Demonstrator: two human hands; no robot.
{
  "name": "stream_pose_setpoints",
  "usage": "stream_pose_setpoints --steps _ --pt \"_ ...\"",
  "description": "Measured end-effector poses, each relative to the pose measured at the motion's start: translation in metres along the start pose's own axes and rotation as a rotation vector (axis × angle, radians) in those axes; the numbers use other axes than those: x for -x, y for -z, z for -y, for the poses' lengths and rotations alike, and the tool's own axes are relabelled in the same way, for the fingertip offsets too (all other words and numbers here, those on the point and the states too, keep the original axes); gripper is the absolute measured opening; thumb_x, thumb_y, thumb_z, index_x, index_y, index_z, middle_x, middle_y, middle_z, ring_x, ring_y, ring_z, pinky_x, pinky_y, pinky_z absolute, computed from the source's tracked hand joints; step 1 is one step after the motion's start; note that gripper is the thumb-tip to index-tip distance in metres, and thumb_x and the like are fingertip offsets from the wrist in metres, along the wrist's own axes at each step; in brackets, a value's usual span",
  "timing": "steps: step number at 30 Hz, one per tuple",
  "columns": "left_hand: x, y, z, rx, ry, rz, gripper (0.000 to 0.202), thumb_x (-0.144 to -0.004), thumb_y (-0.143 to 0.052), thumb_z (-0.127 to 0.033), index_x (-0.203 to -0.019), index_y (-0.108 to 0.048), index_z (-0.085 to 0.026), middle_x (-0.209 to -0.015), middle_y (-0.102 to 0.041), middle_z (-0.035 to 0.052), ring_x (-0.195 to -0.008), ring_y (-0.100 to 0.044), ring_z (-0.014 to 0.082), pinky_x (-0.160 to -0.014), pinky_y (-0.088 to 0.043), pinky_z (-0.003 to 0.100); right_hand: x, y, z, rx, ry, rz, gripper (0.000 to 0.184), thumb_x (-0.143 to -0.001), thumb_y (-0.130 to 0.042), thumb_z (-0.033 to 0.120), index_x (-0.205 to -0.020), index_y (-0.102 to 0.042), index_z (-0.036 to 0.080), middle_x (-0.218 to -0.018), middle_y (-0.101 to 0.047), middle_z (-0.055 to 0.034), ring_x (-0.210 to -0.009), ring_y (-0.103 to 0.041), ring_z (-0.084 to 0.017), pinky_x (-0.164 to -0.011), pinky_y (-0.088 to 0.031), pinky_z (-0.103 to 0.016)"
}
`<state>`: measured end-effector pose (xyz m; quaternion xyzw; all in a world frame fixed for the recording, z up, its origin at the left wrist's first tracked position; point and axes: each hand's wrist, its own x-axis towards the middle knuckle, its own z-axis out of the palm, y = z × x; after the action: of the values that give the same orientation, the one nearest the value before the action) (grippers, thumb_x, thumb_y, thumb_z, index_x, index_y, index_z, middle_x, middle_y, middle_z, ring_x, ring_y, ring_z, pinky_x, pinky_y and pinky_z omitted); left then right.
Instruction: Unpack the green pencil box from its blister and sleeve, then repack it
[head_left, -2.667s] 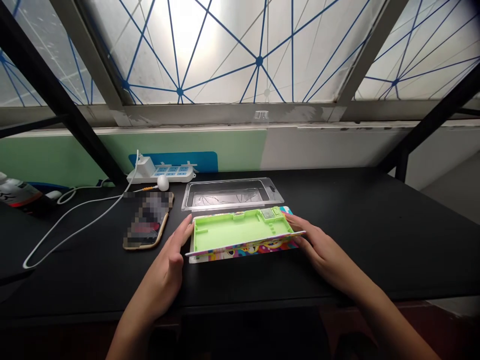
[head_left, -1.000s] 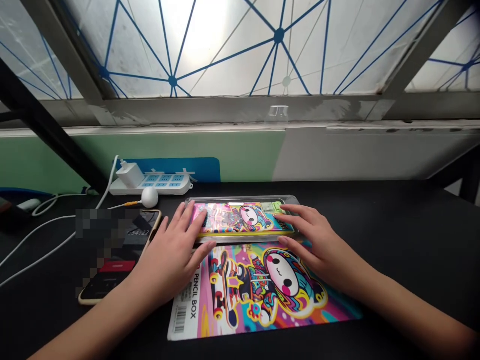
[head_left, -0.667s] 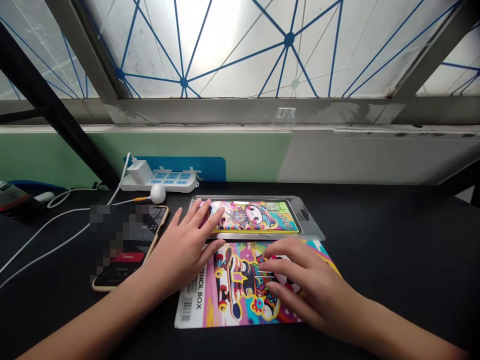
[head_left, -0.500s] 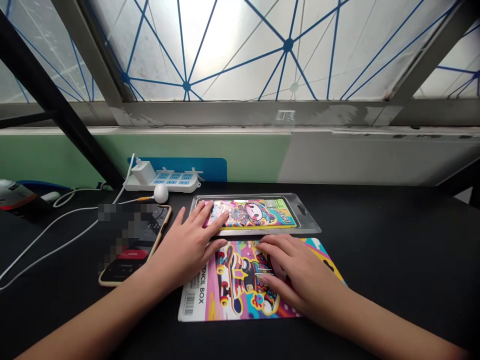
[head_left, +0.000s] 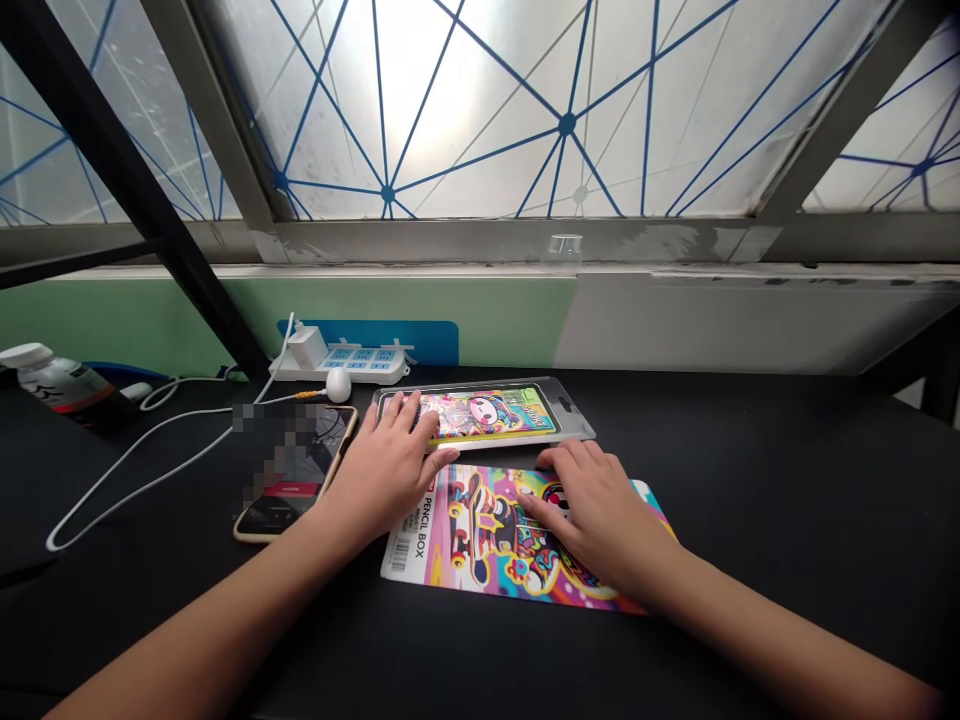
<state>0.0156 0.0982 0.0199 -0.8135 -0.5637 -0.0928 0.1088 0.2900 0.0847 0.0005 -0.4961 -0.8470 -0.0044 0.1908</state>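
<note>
A colourful printed card (head_left: 487, 535) lettered PENCIL BOX lies flat on the black table, with a skateboard picture and a barcode. Across its right part rests my right hand (head_left: 600, 510), fingers slightly bent and apart, covering some of the print. Just behind the card is a clear plastic blister tray (head_left: 574, 425) with a bright cartoon pencil box (head_left: 484, 412) in it. My left hand (head_left: 390, 455) lies with spread fingers over the left end of the tray and pencil box. Its thumb reaches toward the card's upper left corner.
A phone (head_left: 300, 480) in a light-edged case lies left of my left hand. White cables (head_left: 150, 435) run to a power strip (head_left: 364, 365) with a plugged-in charger (head_left: 307, 347) by the wall. At far left a white-capped bottle (head_left: 64, 385) stands tilted in view.
The tray has turned slightly and now sits more to the left in view. The card has tilted, its right end nearer me. Both hands stay on them; the camera view has shifted.
</note>
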Motion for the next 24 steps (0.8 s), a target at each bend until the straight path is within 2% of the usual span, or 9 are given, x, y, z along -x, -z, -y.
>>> stream_pose_setpoints --steps 3,5,8,11,14,18,20,22,24 --pt "-0.002 0.000 -0.006 0.021 0.005 0.009 0.060 -0.105 -0.043 -0.051 -0.155 -0.045 -0.016 -0.159 -0.043 0.0247 -0.148 -0.039 0.0448 -0.115 -0.036 0.063 -0.001 0.000 -0.001 -0.024 -0.017 0.003 0.033 -0.099 -0.051 0.055 -0.092 -0.056 0.022 -0.095 -0.063 -0.0080 -0.085 -0.058 -0.026 -0.077 -0.045 -0.042" --pt "-0.003 0.000 -0.006 0.060 0.003 0.020 0.058 -0.105 -0.044 -0.050 -0.155 -0.045 -0.023 -0.159 -0.044 0.0218 -0.148 -0.038 0.0440 -0.115 -0.036 0.063 -0.001 0.002 0.001 -0.057 -0.018 0.000 0.032 -0.099 -0.053 0.053 -0.088 -0.053 0.023 -0.091 -0.063 -0.0074 -0.082 -0.058 -0.025 -0.074 -0.045 -0.039" --pt "-0.005 0.002 -0.003 0.155 0.008 0.014 0.047 -0.106 -0.042 -0.050 -0.144 -0.058 -0.028 -0.157 -0.048 0.0160 -0.148 -0.039 0.0416 -0.113 -0.036 0.065 0.000 0.013 0.006 -0.132 -0.033 0.018 0.030 -0.097 -0.053 0.052 -0.086 -0.051 0.024 -0.081 -0.064 -0.0050 -0.073 -0.059 -0.023 -0.066 -0.044 -0.035" --pt "-0.006 0.005 0.002 0.259 -0.025 0.018 0.041 -0.108 -0.036 -0.046 -0.126 -0.068 -0.027 -0.153 -0.054 0.0121 -0.147 -0.042 0.0363 -0.113 -0.036 0.065 -0.001 0.030 -0.001 -0.165 -0.089 0.030 0.034 -0.095 -0.052 0.058 -0.084 -0.050 0.026 -0.066 -0.062 -0.0003 -0.060 -0.057 -0.020 -0.056 -0.038 -0.032" --pt "-0.005 0.007 0.005 0.319 -0.096 0.015 0.035 -0.107 -0.040 -0.044 -0.112 -0.069 -0.024 -0.150 -0.057 0.0120 -0.145 -0.045 0.0337 -0.114 -0.036 0.061 -0.009 0.047 -0.032 -0.161 -0.216 0.101 0.043 -0.094 -0.048 0.066 -0.077 -0.052 0.027 -0.059 -0.061 0.0008 -0.055 -0.054 -0.019 -0.053 -0.034 -0.031" --pt "-0.001 0.010 0.008 0.380 -0.182 0.002 0.029 -0.105 -0.040 -0.036 -0.095 -0.064 -0.022 -0.140 -0.063 0.0136 -0.136 -0.053 0.0322 -0.110 -0.043 0.053 -0.019 0.062 -0.100 -0.206 -0.336 0.310 0.056 -0.092 -0.045 0.073 -0.065 -0.056 0.025 -0.063 -0.062 -0.0007 -0.058 -0.055 -0.018 -0.053 -0.036 -0.030" --pt "0.000 0.013 0.009 0.408 -0.194 0.004 0.026 -0.104 -0.040 -0.033 -0.092 -0.060 -0.023 -0.133 -0.066 0.0134 -0.129 -0.057 0.0311 -0.106 -0.047 0.049 -0.021 0.066 -0.126 -0.211 -0.391 0.398 0.057 -0.090 -0.047 0.075 -0.064 -0.059 0.025 -0.063 -0.063 -0.0006 -0.057 -0.055 -0.018 -0.053 -0.037 -0.031" --pt "0.002 0.015 0.009 0.422 -0.203 0.018 0.021 -0.103 -0.043 -0.035 -0.096 -0.059 -0.023 -0.125 -0.067 0.0122 -0.122 -0.059 0.0306 -0.100 -0.050 0.046 -0.020 0.065 -0.136 -0.211 -0.401 0.387 0.055 -0.089 -0.049 0.073 -0.066 -0.061 0.025 -0.064 -0.065 -0.0013 -0.058 -0.058 -0.019 -0.054 -0.039 -0.031" --pt "0.003 0.017 0.008 0.428 -0.217 0.023 0.021 -0.102 -0.045 -0.038 -0.099 -0.060 -0.024 -0.120 -0.066 0.0112 -0.117 -0.060 0.0304 -0.097 -0.051 0.045 -0.020 0.062 -0.128 -0.211 -0.370 0.298 0.049 -0.092 -0.048 0.067 -0.073 -0.064 0.025 -0.074 -0.070 -0.0030 -0.068 -0.063 -0.021 -0.060 -0.045 -0.032"
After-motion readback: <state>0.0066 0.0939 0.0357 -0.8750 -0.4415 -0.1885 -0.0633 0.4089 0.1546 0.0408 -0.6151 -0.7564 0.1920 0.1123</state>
